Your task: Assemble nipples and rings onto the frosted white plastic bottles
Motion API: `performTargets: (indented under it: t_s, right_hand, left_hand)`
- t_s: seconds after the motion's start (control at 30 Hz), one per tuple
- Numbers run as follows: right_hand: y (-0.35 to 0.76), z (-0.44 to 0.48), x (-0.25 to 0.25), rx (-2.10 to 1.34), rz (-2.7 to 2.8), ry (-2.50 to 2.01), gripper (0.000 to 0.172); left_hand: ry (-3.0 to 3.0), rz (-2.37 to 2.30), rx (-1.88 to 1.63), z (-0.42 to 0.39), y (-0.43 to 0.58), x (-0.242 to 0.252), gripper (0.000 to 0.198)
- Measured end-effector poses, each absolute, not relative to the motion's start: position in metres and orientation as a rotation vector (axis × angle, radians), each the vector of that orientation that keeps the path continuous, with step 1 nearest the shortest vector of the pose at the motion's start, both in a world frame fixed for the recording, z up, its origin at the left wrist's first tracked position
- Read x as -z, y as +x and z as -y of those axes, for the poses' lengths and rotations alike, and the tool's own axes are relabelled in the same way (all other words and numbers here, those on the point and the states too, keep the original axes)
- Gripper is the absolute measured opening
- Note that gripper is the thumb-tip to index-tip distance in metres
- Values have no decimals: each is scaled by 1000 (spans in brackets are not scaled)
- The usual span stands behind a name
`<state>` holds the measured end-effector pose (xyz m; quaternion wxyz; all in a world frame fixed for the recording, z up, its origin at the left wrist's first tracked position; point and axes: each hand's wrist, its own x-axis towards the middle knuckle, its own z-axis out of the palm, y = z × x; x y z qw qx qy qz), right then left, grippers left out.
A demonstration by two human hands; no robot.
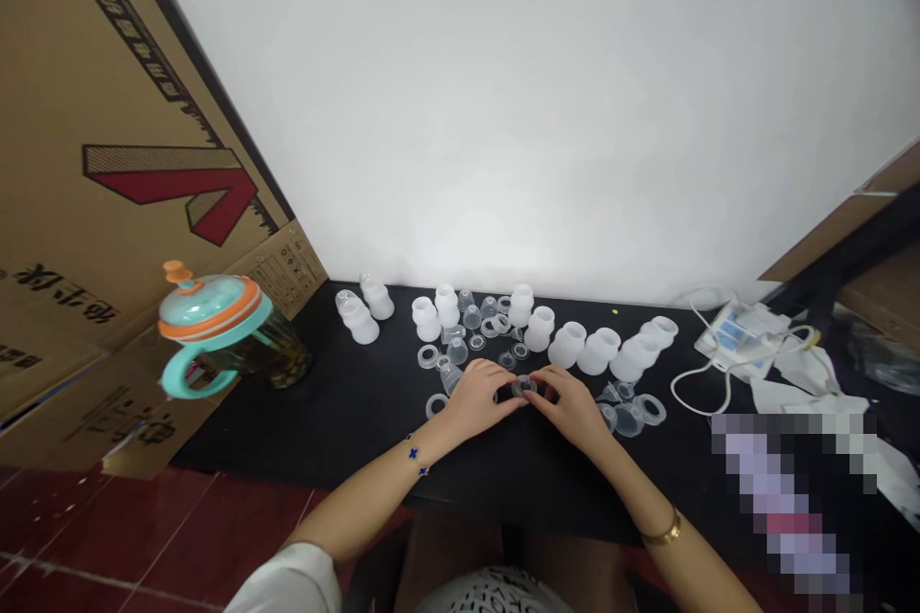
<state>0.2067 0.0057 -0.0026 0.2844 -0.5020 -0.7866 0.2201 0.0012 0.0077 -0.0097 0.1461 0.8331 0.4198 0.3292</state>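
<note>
My left hand (483, 397) and my right hand (571, 405) meet low over the black table, fingertips pinched on a small clear plastic ring-like piece (524, 385); its exact kind is too small to make out. Just behind them lie loose clear rings (427, 356) and dome-shaped clear parts (457, 351). Further clear rings (650, 409) and cups (629, 420) are beside my right wrist. Several white baby bottles (567, 345) without tops stand in a row along the wall side. To the left, two baby bottles (359, 321) carry clear domed tops.
A large jug (269, 345) with a turquoise handle and orange-rimmed lid stands at the left, before big cardboard boxes (57, 115). White cables (701, 393), a white and blue packet (740, 335) and crumpled paper lie at the right. A white wall (503, 115) rises behind the table (323, 441).
</note>
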Motion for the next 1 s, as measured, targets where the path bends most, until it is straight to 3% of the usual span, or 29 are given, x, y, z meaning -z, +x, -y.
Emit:
performTargets:
  t_s: [1.0]
  right_hand:
    - [207, -7, 8, -578, 2171, -1398, 22]
  left_hand:
    - [2420, -1239, -775, -9, 0, 13, 18]
